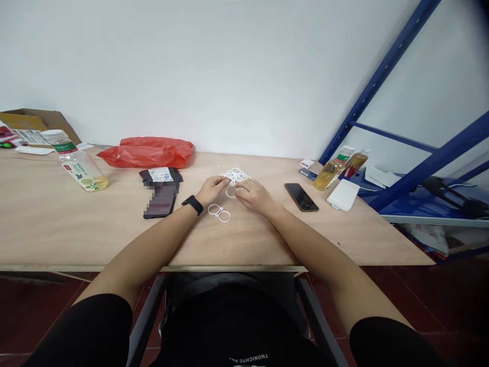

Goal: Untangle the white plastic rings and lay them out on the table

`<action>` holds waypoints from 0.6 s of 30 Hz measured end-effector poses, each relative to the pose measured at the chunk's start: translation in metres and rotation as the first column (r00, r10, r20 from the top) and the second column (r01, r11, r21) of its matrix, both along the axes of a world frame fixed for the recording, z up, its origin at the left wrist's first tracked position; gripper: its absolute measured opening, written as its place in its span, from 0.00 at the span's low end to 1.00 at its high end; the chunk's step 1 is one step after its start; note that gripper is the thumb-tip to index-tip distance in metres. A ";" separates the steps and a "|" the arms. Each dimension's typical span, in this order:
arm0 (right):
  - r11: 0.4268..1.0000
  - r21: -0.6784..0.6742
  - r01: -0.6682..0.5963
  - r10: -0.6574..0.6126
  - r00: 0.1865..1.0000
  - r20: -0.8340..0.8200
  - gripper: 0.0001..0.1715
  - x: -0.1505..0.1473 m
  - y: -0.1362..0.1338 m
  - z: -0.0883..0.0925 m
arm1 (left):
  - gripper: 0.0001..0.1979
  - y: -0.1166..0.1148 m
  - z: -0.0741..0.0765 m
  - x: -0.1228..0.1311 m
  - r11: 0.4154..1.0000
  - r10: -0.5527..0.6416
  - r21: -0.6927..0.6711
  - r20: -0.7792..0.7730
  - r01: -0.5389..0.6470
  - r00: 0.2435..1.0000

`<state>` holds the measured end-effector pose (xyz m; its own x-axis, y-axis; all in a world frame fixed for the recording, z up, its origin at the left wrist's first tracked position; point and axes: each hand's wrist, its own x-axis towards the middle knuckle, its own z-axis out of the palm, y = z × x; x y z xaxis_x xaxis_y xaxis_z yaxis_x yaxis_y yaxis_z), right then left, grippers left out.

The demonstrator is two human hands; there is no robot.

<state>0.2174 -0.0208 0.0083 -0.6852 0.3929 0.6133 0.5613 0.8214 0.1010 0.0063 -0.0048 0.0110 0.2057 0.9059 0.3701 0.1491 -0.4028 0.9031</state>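
Between my two hands is a white plastic ring point(226, 193) with a small tab. My left hand point(212, 190), with a black watch on its wrist, pinches at the ring's upper side. My right hand point(255, 197) has its fingers closed at the ring's right side. Just behind my fingertips lies a heap of white rings point(237, 174), partly hidden by both hands. On the table nearer to me, two white rings point(224, 217) lie flat, touching at their tabs.
On the wooden table point(244, 244), a red plastic bag point(148, 152), a dark package point(162, 199) and a bottle point(82, 165) are at the left. A phone point(301, 197), a white case point(343, 195) and a tea bottle point(331, 172) sit at the right, near a blue metal frame point(385, 71).
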 end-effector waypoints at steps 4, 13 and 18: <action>0.999 0.023 -0.035 0.035 0.999 -0.032 0.11 0.000 -0.001 0.000 | 0.16 0.002 -0.004 -0.001 0.990 -0.114 -0.072 0.045 0.118 0.992; 0.993 -0.100 -0.066 0.042 0.975 -0.220 0.11 0.002 -0.005 0.005 | 0.16 -0.008 -0.002 0.005 0.984 -0.082 0.147 -0.101 0.097 0.991; 0.971 -0.236 -0.048 -0.032 0.945 -0.325 0.10 -0.001 -0.005 0.001 | 0.14 -0.013 0.000 0.006 0.954 -0.082 0.269 -0.193 0.133 0.978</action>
